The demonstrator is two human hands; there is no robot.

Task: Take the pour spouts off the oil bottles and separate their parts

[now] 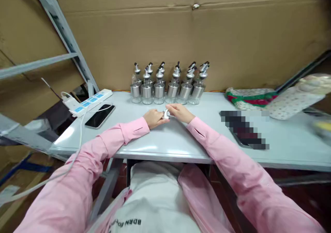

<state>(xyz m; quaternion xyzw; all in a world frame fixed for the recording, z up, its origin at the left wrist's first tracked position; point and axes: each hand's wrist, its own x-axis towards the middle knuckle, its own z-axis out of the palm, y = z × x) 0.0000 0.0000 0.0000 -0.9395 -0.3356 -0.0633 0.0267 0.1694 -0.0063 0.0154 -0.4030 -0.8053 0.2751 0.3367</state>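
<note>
Near the middle of the table, my left hand is closed around a silver pourer spout. My right hand meets it from the other side, its bent fingers on the top of the spout. The lower part of the spout is hidden by my fingers. Just beyond my hands stand several glass oil bottles with steel sleeves, set in two rows and mostly topped with silver-and-black pourers. The front-left bottle shows a bare glass neck with no pourer on it.
On the left lie a phone and a white power strip with a cable running past my left arm. A dark, partly blurred-out device and patterned cloth items lie right. Cardboard walls the table's back.
</note>
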